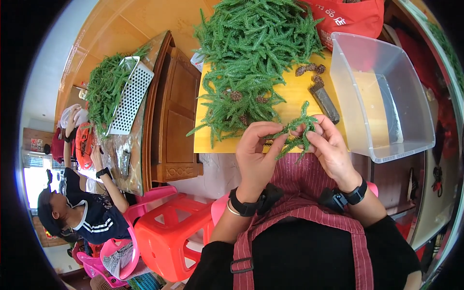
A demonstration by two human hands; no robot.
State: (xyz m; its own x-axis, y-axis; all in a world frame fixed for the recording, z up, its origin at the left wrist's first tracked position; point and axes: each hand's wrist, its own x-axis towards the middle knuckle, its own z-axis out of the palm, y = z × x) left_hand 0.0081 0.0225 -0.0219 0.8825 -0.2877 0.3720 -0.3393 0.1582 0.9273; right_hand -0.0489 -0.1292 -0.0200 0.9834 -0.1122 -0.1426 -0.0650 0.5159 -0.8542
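Observation:
Just above the near edge of the yellow table, both my hands pinch one small green pine sprig, which looks artificial. My left hand has thumb and forefinger closed on its left side. From the other side, my right hand grips it near the stem; the fingertips partly cover that spot. Beyond my left hand lie loose green sprigs with a few brown pine cones among them. Farther right on the table are more pine cones and a dark, narrow bundle, its material unclear.
A tall heap of green sprigs covers the table's far part. At right stands a clear plastic bin, with a red bag behind it. Leftward are a red stool, a wooden cabinet and a co-worker at another table.

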